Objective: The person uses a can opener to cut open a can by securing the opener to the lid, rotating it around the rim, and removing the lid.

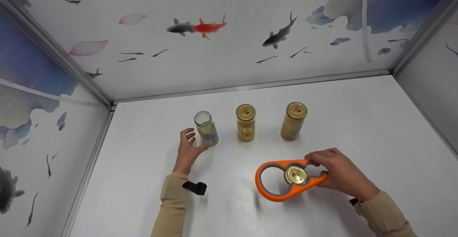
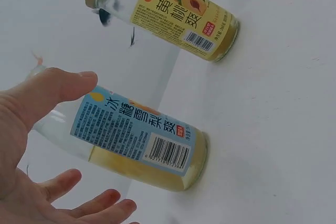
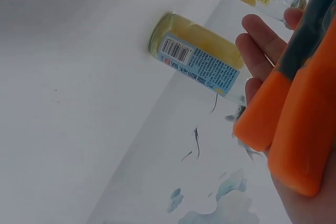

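My left hand is spread beside a lidless glass jar at the left of the row. In the left wrist view this jar wears a blue label and holds pale yellow contents, with my thumb overlapping its upper part. My right hand grips the handle end of an orange and grey jar opener over the table. A gold lid sits between the opener's two arms, next to its big ring.
A gold-lidded jar with a yellow label stands in the middle of the row. Right of it is another gold-lidded jar, blue-labelled in the right wrist view. Printed walls with fish border the white table at the back and sides.
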A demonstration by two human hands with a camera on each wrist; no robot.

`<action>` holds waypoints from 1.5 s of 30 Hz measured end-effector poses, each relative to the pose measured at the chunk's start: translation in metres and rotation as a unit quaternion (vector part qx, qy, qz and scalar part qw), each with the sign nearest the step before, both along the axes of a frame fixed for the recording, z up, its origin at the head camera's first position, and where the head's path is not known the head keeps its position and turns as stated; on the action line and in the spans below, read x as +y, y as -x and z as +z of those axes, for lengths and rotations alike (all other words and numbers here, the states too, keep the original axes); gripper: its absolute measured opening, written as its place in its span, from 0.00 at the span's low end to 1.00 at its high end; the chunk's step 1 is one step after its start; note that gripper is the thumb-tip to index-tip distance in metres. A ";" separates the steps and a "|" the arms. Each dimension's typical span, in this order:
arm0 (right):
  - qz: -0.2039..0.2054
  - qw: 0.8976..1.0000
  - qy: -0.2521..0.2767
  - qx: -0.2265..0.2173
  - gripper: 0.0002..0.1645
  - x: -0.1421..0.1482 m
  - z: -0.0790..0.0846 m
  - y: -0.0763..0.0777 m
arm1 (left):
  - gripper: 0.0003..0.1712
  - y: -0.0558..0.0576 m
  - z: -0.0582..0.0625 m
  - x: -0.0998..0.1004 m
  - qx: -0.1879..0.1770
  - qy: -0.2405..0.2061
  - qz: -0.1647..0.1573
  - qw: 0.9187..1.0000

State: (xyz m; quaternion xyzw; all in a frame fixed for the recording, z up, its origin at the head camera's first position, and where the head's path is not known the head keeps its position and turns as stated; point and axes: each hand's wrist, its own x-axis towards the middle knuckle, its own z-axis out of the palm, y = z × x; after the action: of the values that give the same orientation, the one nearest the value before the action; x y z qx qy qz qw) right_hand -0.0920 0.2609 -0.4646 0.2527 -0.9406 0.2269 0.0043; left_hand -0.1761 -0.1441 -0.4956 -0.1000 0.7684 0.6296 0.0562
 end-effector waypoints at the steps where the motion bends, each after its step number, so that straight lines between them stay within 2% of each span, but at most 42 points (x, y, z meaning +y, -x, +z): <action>1: 0.000 1.000 0.001 0.001 0.31 0.000 -0.001 0.000 | 0.46 -0.002 0.000 -0.002 0.001 -0.001 0.000 1.000; 7: -0.005 1.000 0.001 -0.014 0.30 -0.001 -0.001 0.000 | 0.39 -0.014 0.002 -0.013 0.010 0.007 0.003 1.000; 10: -0.009 1.000 -0.001 -0.016 0.30 -0.002 -0.001 -0.001 | 0.36 -0.019 0.007 -0.017 0.016 0.004 -0.007 1.000; 16: -0.006 1.000 -0.001 0.012 0.31 -0.001 -0.004 -0.002 | 0.34 -0.031 0.011 -0.017 0.031 0.017 -0.058 0.998; 22: -0.025 1.000 0.008 0.012 0.33 -0.002 -0.005 -0.004 | 0.32 -0.046 -0.001 0.001 0.022 0.002 -0.118 0.993; 27: -0.039 0.999 0.012 0.004 0.33 -0.006 -0.005 -0.004 | 0.29 -0.055 -0.012 0.020 -0.011 -0.032 -0.190 0.981; 32: -0.041 0.999 0.009 -0.016 0.32 -0.009 -0.006 -0.004 | 0.26 -0.060 -0.020 0.040 -0.022 -0.057 -0.244 0.968; 37: -0.046 0.999 0.015 -0.020 0.32 -0.012 -0.007 -0.005 | 0.24 -0.063 -0.030 0.056 -0.035 -0.088 -0.265 0.959; 45: -0.047 0.999 0.010 0.010 0.33 -0.019 -0.009 -0.010 | 0.24 -0.064 -0.040 0.070 -0.037 -0.150 -0.289 0.945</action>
State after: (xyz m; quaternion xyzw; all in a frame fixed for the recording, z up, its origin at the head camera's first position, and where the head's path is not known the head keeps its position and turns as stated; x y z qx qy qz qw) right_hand -0.0825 0.2421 -0.4739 0.2100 -0.9492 0.2329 0.0269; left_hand -0.1120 -0.0745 -0.5354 0.1127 0.6583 0.6903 0.2782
